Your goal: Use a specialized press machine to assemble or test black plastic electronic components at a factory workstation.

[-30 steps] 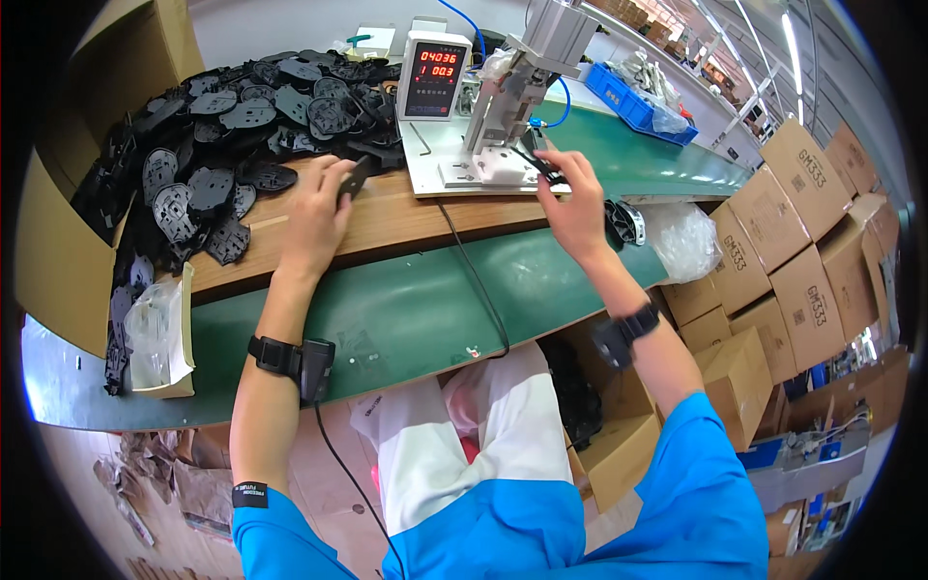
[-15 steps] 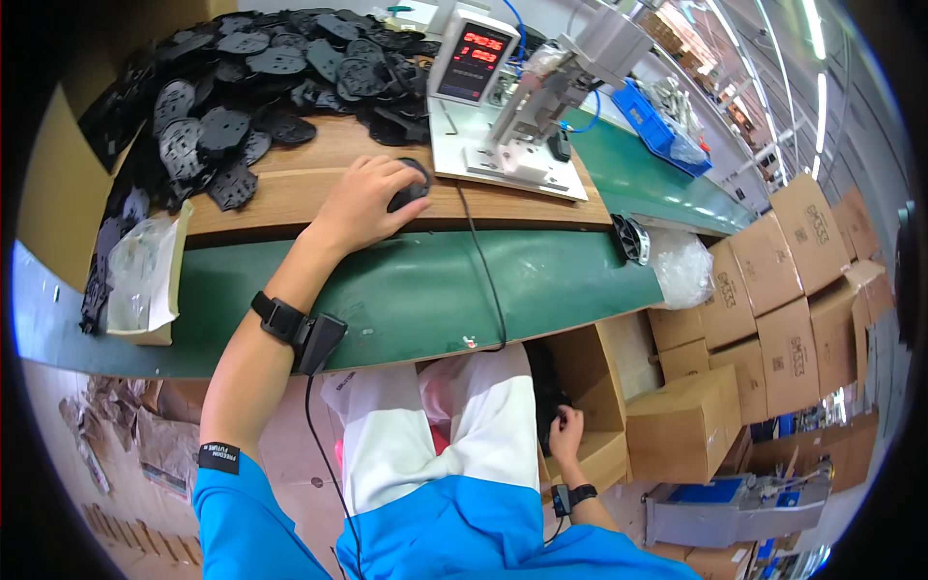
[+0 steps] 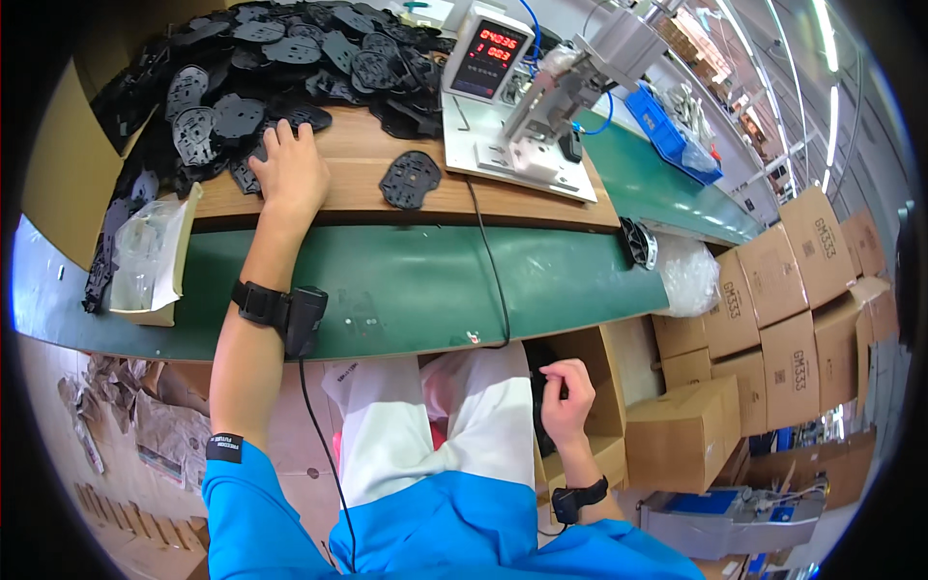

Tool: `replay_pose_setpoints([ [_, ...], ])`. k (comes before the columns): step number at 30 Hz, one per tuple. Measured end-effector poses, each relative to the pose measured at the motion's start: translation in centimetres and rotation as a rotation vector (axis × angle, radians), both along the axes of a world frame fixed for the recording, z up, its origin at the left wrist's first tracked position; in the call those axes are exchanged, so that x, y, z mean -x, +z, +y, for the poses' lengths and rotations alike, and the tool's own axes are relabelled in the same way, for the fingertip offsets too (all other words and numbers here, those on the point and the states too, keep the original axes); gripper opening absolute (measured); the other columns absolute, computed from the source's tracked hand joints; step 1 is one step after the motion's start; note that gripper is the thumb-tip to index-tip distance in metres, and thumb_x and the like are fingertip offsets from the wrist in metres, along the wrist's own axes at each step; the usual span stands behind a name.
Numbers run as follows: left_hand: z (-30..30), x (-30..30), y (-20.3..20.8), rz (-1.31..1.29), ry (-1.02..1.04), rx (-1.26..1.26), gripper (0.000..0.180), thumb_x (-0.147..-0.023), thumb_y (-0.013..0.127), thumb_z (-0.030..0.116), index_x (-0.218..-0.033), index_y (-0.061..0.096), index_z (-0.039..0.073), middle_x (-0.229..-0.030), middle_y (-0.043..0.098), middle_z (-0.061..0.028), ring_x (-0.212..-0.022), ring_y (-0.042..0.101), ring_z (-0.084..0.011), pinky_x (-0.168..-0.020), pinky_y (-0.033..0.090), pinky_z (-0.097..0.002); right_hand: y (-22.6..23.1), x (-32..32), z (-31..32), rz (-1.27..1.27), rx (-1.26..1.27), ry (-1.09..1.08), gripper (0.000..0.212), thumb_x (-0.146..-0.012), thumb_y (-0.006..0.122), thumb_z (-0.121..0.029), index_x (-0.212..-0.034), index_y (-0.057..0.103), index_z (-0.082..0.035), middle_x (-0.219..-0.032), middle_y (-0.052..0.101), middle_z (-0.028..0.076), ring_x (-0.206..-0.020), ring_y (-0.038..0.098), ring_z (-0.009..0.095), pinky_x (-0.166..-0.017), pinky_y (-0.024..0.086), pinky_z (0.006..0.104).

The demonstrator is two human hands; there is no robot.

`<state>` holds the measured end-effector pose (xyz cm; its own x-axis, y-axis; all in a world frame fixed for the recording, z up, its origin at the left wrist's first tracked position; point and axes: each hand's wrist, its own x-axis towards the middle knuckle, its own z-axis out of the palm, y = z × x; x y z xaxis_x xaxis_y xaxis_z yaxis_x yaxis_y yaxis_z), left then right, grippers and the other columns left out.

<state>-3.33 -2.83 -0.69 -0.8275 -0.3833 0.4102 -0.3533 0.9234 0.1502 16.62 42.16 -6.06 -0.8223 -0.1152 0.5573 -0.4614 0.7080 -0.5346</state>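
Observation:
At the near edge of the pile of black plastic plates [image 3: 275, 43], my left hand [image 3: 293, 174] reaches down with fingers apart. Its thumb touches the edge of one black plate [image 3: 244, 174]; no firm grip shows. A single black plate [image 3: 410, 180], with holes and slots in it, lies flat on the wooden board [image 3: 353, 145] to the right of that hand. My right hand [image 3: 567, 401] hangs beside my leg over an open cardboard box [image 3: 592, 454], its fingers curled closed. Whatever those fingers may hold is hidden. Dark contents show inside the box.
A metal press fixture [image 3: 532, 159] and a display box with red digits [image 3: 488, 53] stand on a white base. A black cable crosses the green table [image 3: 406, 280]. A small carton with clear plastic [image 3: 145, 266] sits left; stacked cartons [image 3: 773, 319] rise right.
My left hand has let go of the plate on the board and moved left to the pile. My right hand has risen a little from the box.

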Motion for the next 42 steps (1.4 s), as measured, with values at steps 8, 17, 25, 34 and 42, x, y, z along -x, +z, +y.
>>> replay_pose_setpoints([
  [8, 0.5, 1.6, -2.3, 0.307, -0.502, -0.022, 0.048, -0.09, 0.078, 0.014, -0.133, 0.061, 0.003, -0.146, 0.058, -0.0205, -0.142, 0.051, -0.0382, -0.114, 0.047, -0.0499, 8.8, 10.6, -17.3, 0.143, -0.204, 0.441, 0.068, -0.083, 0.081, -0.009, -0.146, 0.057, -0.006, -0.141, 0.055, 0.02, -0.132, 0.053, 0.043, -0.107, 0.049, 0.0499],
  [17, 1.2, 1.4, -2.1, 0.208, -0.634, -0.182, 0.041, -0.096, 0.075, 0.021, -0.13, 0.064, 0.0, -0.137, 0.064, -0.0196, -0.132, 0.058, -0.0386, -0.112, 0.047, -0.0485, 6.3, 17.7, -21.5, 0.121, -0.399, 0.295, 0.044, -0.075, 0.085, -0.008, -0.114, 0.066, -0.007, -0.116, 0.067, 0.01, -0.117, 0.062, 0.035, -0.098, 0.052, 0.0496],
  [25, 2.0, 1.5, -2.9, 0.259, -0.684, -0.123, 0.035, -0.096, 0.076, 0.02, -0.124, 0.066, 0.002, -0.137, 0.064, -0.0183, -0.132, 0.059, -0.0381, -0.115, 0.046, -0.0484, 13.1, 18.5, -11.2, 0.418, -0.392, 0.252, 0.054, -0.075, 0.071, 0.009, -0.124, 0.074, -0.013, -0.105, 0.071, 0.01, -0.103, 0.068, 0.033, -0.089, 0.058, 0.0451],
  [34, 2.2, 1.7, -2.9, 0.274, -0.692, -0.143, 0.033, -0.095, 0.075, 0.017, -0.124, 0.067, 0.003, -0.138, 0.064, -0.0181, -0.134, 0.058, -0.0384, -0.114, 0.046, -0.0488, 11.7, 25.4, -4.2, 0.354, -0.256, 0.161, 0.033, -0.084, 0.073, 0.003, -0.115, 0.077, -0.007, -0.121, 0.076, 0.011, -0.111, 0.07, 0.033, -0.098, 0.056, 0.0442],
  [42, 2.2, 1.3, -2.5, 0.257, -0.691, -0.138, 0.032, -0.096, 0.074, 0.017, -0.124, 0.067, 0.003, -0.139, 0.064, -0.0184, -0.134, 0.058, -0.0383, -0.115, 0.046, -0.0492, 9.6, 28.2, -4.7, 0.265, -0.299, 0.103, 0.034, -0.081, 0.074, 0.001, -0.114, 0.078, -0.008, -0.112, 0.076, 0.011, -0.107, 0.071, 0.035, -0.096, 0.056, 0.0453],
])
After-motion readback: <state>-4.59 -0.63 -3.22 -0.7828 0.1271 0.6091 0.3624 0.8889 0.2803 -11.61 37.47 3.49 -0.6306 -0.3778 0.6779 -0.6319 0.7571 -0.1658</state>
